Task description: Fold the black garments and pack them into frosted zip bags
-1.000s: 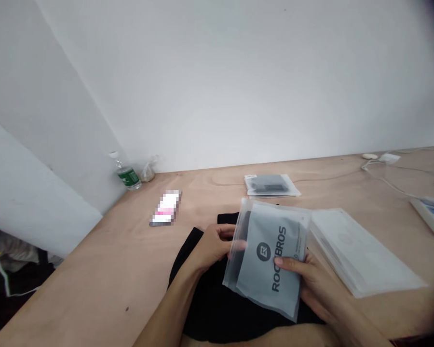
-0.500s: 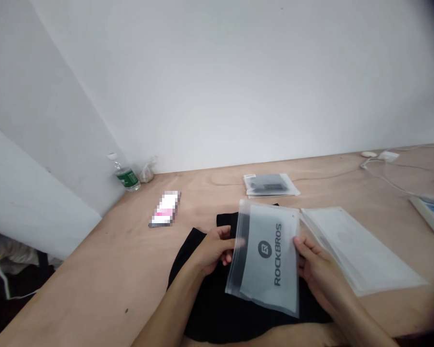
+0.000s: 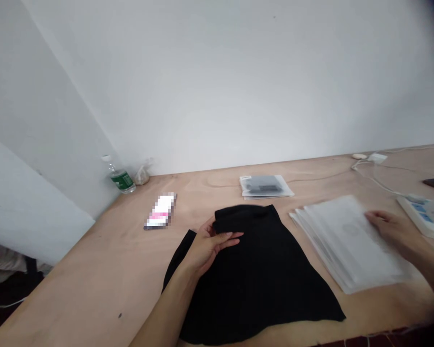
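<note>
Resting the left hand on the upper fold of a black fabric garment, its fingers lying long and nearly flat across the doubled cloth, with no clear pinch showing and the thumb's hold impossible to tell. Laying the right hand well apart from the cloth, out on the far corner of a stack of frosted plastic bags, its fingertips slightly curled and open against the top bag, gripping nothing. Spreading from beneath the left fingers toward the right and the near table edge, the garment is widening into a soft, matte, roughly triangular shape, its long axis slanting down to the right. Running diagonally just beside it, the smooth, milky stack is lying closer to the right hand. Sitting farther off on the plywood tabletop: a pixelated flat object, a clear packet with dark contents, a green-labelled water bottle, a white cable and a power strip.
</note>
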Demonstrator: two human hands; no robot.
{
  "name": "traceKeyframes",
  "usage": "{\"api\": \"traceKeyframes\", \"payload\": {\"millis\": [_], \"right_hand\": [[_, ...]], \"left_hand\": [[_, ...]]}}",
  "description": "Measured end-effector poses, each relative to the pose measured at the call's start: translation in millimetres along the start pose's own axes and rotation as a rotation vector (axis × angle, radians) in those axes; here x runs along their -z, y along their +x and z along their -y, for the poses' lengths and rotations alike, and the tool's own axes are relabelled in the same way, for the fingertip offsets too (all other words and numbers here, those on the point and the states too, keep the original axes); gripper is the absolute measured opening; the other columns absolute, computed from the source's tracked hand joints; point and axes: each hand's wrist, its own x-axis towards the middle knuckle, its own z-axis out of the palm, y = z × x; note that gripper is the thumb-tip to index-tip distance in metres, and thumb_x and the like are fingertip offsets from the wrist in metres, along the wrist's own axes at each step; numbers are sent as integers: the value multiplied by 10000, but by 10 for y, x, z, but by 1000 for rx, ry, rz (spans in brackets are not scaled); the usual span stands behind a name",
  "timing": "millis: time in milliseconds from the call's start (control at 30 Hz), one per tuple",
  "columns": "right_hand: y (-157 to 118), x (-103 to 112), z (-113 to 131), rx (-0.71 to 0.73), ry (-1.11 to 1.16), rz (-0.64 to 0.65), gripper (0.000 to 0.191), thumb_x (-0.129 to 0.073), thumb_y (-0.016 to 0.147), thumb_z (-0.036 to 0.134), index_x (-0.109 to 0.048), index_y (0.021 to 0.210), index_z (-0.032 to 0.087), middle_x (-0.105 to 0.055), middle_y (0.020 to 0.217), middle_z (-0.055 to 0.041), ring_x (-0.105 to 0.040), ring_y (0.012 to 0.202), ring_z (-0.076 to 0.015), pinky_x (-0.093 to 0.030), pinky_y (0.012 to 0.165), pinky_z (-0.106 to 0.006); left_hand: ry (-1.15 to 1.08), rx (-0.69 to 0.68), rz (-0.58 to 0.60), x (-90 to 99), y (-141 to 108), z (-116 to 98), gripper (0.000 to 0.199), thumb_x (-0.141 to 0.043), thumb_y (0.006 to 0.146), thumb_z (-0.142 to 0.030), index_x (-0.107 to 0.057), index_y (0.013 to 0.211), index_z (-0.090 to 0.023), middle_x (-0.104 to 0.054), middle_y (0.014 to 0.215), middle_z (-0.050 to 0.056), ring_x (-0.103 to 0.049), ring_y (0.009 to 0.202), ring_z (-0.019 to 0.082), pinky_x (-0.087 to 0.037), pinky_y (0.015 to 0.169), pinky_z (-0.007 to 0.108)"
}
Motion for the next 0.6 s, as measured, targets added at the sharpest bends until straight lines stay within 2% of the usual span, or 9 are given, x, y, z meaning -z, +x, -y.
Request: {"api": "traceKeyframes", "payload": {"millis": [67, 133, 200, 300, 400, 467, 600], "right_hand": [[38, -63, -92, 15, -69, 40, 121, -565, 658, 324, -574, 568, 243, -622, 616, -87, -573, 642, -299, -423, 644, -454], [-5, -113, -88, 53, -112, 24, 108, -581, 643, 344, -584, 594, 247, -629, 665, -95, -576, 745, -348, -400, 725, -503], [-141, -173, 11, 148, -144, -13, 140, -564, 679, 400, -606, 686, 266, -642, 786, -102, -549, 905, -379, -356, 821, -530], [-484, -358, 268, 341, -168, -2, 289, -541, 728, 473, -617, 928, 278, -605, 1073, -110, -467, 1109, -350, -308, 935, -480], [-844, -623, 484, 452, -298, 56, 504, -548, 701, 534, -552, 1126, 262, -497, 1273, -99, -400, 1184, -369, -308, 941, -525], [-994, -756, 533, 492, -444, 79, 548, -509, 724, 534, -501, 1198, 260, -453, 1323, -101, -373, 1204, -386, -320, 916, -568], [-1003, -796, 433, 474, -539, 84, 506, -422, 796, 426, -440, 1258, 223, -458, 1315, -125, -475, 1126, -340, -388, 884, -513]], "left_hand": [[40, -47, 17, 4, -1, 9, 266, -680, 651, -64, -611, 887, -165, -635, 911, 28, -624, 883, 180, -502, 764, 279], [69, -72, 20, 2, -3, 6, 291, -665, 621, -21, -628, 868, -170, -633, 889, 15, -607, 820, 135, -478, 695, 211], [88, -83, 24, -10, -9, -6, 298, -649, 605, -2, -644, 850, -172, -628, 907, 13, -591, 798, 116, -451, 654, 179], [115, -88, 32, -43, -23, -19, 312, -636, 590, 7, -657, 837, -182, -623, 939, 11, -579, 809, 116, -433, 644, 172], [137, -84, 39, -63, -31, -10, 294, -641, 603, -17, -655, 838, -194, -624, 939, 6, -577, 802, 117, -432, 649, 184], [149, -87, 42, -58, -31, 2, 289, -638, 608, -22, -650, 834, -201, -623, 944, 1, -577, 808, 119, -434, 663, 192], [169, -104, 47, -29, -31, 9, 311, -618, 603, -4, -647, 840, -203, -620, 942, 1, -577, 815, 122, -432, 661, 192]]}}
